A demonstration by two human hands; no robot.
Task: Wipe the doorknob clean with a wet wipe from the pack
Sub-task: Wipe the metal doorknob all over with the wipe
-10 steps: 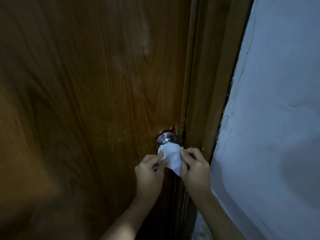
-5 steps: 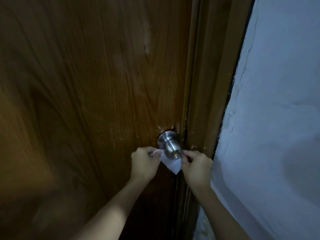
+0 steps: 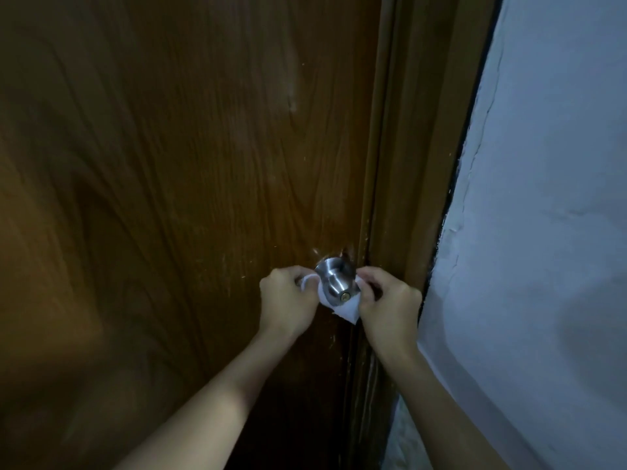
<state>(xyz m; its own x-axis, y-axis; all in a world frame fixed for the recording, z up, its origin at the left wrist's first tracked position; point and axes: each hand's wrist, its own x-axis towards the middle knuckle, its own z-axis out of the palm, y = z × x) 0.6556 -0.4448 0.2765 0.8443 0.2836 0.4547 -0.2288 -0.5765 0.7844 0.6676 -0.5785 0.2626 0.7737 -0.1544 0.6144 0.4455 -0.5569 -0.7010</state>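
Observation:
A round brushed-metal doorknob (image 3: 334, 281) with a small brass keyhole sticks out of the brown wooden door (image 3: 186, 164) near its right edge. A white wet wipe (image 3: 346, 310) is slung under the knob like a strap, its ends coming up on both sides. My left hand (image 3: 288, 300) pinches the left end beside the knob. On the other side my right hand (image 3: 390, 301) pinches the right end. The knob's top and face are bare. The pack of wipes is out of sight.
The wooden door frame (image 3: 407, 164) runs straight up right of the knob. Beyond it stands a pale blue wall (image 3: 543, 232) with cracked paint along the frame. The light is dim.
The wipe was held over the knob's face; both hands moved up and apart, and the wipe now loops beneath the knob, leaving its face bare.

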